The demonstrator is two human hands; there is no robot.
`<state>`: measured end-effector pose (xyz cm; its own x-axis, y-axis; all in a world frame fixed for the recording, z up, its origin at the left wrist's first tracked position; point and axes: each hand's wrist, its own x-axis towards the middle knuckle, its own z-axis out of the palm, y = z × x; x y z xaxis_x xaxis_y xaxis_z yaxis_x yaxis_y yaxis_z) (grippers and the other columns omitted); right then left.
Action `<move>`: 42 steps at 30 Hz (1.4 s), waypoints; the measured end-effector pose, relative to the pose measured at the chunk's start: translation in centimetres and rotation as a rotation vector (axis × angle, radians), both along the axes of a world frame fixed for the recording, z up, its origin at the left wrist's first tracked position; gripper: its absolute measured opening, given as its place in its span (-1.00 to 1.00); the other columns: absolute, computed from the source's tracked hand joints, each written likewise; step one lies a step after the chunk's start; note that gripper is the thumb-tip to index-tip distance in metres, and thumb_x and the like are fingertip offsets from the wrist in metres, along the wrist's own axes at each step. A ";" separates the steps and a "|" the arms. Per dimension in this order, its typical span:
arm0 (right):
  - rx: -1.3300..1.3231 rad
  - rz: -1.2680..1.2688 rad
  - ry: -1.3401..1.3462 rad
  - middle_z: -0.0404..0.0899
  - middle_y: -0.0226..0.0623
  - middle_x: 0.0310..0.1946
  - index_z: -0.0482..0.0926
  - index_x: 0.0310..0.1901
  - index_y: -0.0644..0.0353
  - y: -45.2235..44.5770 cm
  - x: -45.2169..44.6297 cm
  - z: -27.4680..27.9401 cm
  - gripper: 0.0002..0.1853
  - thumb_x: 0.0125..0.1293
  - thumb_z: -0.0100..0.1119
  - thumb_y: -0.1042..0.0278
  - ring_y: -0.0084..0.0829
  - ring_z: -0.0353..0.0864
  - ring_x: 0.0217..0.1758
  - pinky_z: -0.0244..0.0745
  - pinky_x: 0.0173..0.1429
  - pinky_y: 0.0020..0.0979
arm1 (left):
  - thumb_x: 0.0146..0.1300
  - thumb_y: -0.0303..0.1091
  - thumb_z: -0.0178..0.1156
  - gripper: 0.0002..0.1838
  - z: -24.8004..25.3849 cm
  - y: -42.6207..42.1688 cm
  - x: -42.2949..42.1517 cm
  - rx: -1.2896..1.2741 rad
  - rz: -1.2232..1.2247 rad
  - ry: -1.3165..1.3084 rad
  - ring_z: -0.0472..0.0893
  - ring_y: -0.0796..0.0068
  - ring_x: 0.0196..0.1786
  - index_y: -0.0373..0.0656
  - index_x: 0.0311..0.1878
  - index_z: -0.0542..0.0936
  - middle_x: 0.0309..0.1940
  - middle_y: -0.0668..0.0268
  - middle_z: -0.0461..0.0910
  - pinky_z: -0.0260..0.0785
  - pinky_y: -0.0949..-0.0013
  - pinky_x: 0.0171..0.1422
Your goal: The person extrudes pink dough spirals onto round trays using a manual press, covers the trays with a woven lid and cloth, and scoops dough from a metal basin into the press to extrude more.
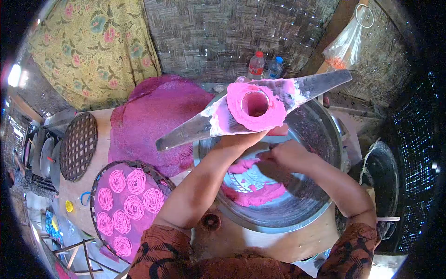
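Observation:
A long wooden press (325, 84) with tapered ends lies slantwise over a large metal basin (297, 222). Pink dough (236, 103) rings the round hole at its middle. My left hand (248, 138) is under the press, mostly hidden by it, so its fingers do not show. Inside the basin, my right hand (283, 154) is closed beside a lump of pink dough (244, 165); what its fingers hold is too hidden to name. More pink dough (262, 195) lies on the basin's bottom.
At the left, a round woven tray (134, 187) bears several pink noodle coils (134, 207). Behind it are a pink cloth (158, 116) and an empty woven tray (79, 146). Two bottles (256, 65) stand at the back wall. A dark bucket (383, 176) is at the right.

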<state>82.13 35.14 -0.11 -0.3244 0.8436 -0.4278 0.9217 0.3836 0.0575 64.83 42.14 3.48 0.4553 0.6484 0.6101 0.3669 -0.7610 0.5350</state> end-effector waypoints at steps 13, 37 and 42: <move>-0.140 -0.019 0.120 0.62 -0.15 -0.23 0.59 -0.04 -0.29 -1.5 -0.1 3.0 -0.70 0.26 -0.05 0.00 -0.12 0.62 -0.18 0.52 -0.08 -0.17 | 0.04 -0.03 0.28 -0.53 -1.3 0.6 0.5 0.186 0.075 -0.145 0.46 0.26 0.05 0.01 -0.01 0.47 -0.07 0.29 0.51 0.27 0.19 0.18; -0.161 -0.264 -0.012 0.63 -0.15 -0.26 0.58 0.01 -0.23 -6.1 3.3 12.9 -0.70 0.26 -0.01 0.24 -0.11 0.62 -0.20 0.50 -0.11 -0.18 | 0.17 -0.12 0.16 -0.53 0.6 -0.4 -0.3 -0.155 -0.011 0.065 0.31 0.03 0.23 -0.07 0.12 0.42 0.13 0.09 0.39 0.03 0.02 0.37; -0.272 -0.406 0.169 0.63 -0.14 -0.34 0.54 0.08 -0.07 -9.7 8.6 13.4 -0.69 0.32 -0.02 0.32 -0.25 0.62 -0.35 0.48 -0.22 -0.26 | 0.16 -0.17 0.17 -0.61 -0.3 0.1 0.1 -0.089 -0.031 0.034 0.41 0.05 0.13 -0.08 0.03 0.47 0.01 0.12 0.47 0.18 0.04 0.26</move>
